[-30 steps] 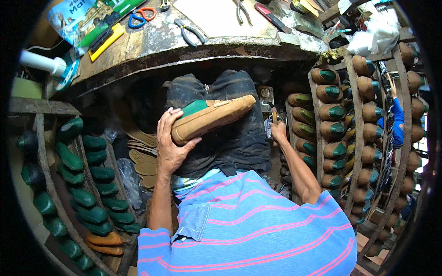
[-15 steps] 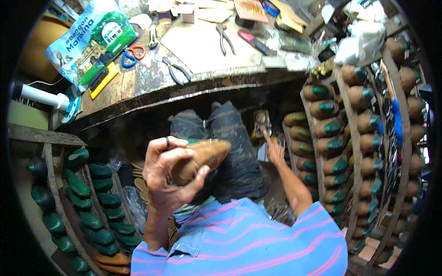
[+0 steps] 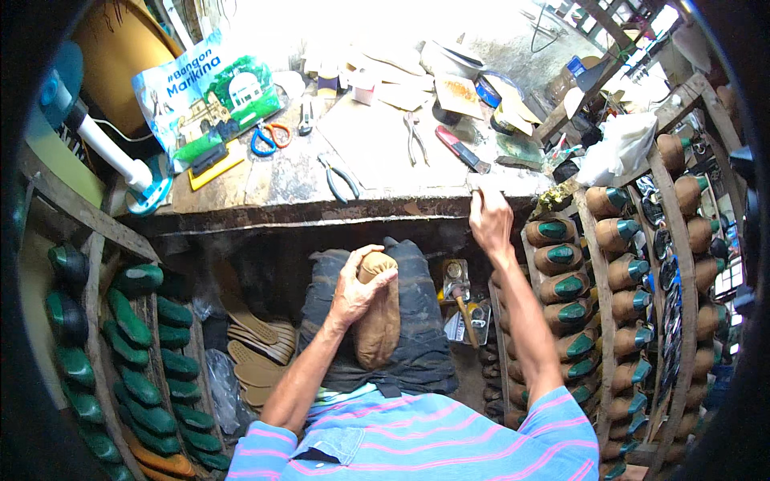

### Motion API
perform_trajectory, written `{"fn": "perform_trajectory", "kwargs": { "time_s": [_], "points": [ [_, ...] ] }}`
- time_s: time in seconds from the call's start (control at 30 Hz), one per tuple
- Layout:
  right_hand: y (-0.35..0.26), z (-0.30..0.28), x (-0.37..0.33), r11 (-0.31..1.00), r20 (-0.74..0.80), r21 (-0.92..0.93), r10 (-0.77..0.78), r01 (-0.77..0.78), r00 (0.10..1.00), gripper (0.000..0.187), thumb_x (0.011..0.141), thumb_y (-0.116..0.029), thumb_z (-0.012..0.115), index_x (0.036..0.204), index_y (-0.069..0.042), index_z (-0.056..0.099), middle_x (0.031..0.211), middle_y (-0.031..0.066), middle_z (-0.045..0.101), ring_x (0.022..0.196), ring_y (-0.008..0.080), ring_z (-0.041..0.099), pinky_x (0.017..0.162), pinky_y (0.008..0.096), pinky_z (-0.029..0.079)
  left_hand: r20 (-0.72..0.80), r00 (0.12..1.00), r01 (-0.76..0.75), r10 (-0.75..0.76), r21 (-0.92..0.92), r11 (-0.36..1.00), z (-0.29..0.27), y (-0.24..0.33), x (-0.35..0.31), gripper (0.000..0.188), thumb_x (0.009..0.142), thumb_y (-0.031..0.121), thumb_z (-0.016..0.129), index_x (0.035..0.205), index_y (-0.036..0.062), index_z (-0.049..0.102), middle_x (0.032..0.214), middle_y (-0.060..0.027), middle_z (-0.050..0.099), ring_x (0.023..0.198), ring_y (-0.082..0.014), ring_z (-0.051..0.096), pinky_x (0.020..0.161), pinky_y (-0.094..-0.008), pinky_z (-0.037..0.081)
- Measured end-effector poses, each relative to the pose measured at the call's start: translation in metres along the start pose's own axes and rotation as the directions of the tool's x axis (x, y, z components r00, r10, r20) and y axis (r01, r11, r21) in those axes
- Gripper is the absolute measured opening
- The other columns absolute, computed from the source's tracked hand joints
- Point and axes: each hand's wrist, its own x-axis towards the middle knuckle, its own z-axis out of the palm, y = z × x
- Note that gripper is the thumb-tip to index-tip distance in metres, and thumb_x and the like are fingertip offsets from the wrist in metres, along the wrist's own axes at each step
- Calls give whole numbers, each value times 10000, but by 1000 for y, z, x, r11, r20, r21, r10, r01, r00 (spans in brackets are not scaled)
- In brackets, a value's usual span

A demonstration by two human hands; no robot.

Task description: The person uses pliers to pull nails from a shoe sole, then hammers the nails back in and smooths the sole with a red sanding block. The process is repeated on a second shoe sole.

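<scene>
My left hand [image 3: 353, 290] grips a brown shoe upper on its last [image 3: 377, 325], its rounded end toward my body, above my lap. The fingers wrap round the far end, where gathered material shows. At the workbench's front edge [image 3: 385, 216], my right hand [image 3: 490, 215] is closed, fingertips at a small pale flat piece [image 3: 479, 181]. Whatever it pinches is mostly hidden. Just beyond lies a red-handled knife [image 3: 461, 149]. Below the bench, to the right of my legs, a wooden-handled tool [image 3: 465, 317] rests over small containers.
Pliers [image 3: 338, 178], pincers [image 3: 415, 138], scissors [image 3: 269, 139] and a yellow-edged scraper [image 3: 216, 166] lie on the bench. Racks of brown lasted shoes [image 3: 571, 284] stand at right, green lasts [image 3: 144, 345] at left. Soles [image 3: 261, 345] are stacked beside my left leg.
My right hand has risen from the wooden-handled tool to the bench edge. My left hand has lowered the shoe and turned it lengthwise toward me. The view has tilted up.
</scene>
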Motion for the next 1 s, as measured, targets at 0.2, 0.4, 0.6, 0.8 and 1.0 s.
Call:
{"fn": "perform_trajectory", "kwargs": {
  "time_s": [0.2,0.4,0.6,0.8,1.0],
  "points": [
    [41,80,122,913,293,-376,-43,156,955,368,1014,-174,663,1359,-50,631,1063,260,764,951,476,774,847,578,626,27,973,228,-230,36,973,-5,-23,-13,660,1090,560,765,1498,57,640,1337,-102,738,1267,-228,683,1143,-393,530],
    [67,114,152,884,511,-444,117,144,852,305,994,-133,670,1283,-48,621,1091,246,752,1080,444,787,890,573,651,37,967,251,-253,-317,914,-26,-39,-4,773,1180,704,454,1415,15,714,1202,-59,770,1121,-138,706,1048,-345,570],
    [36,67,139,934,241,-321,-83,160,967,164,1010,-89,680,1173,-92,699,1098,181,687,1031,421,722,837,557,610,102,938,325,-331,-590,739,-40,-36,9,780,1143,759,469,1214,29,736,946,-89,743,806,-231,778,751,-391,658],
    [8,-6,64,978,175,-106,-160,180,972,153,961,-69,782,1094,-54,708,1139,159,683,1025,449,723,818,544,591,138,931,346,-337,-625,700,-34,-44,15,726,1151,726,489,1138,47,748,908,-83,732,801,-238,785,738,-380,671],
    [-7,-17,-5,979,219,-3,-198,204,955,208,868,-18,734,1073,-3,706,1126,190,748,1180,448,723,1030,553,576,126,943,322,-308,-584,746,-5,-64,28,700,1232,597,380,1025,41,752,884,-72,737,800,-175,696,780,-354,587]
  ]
}}
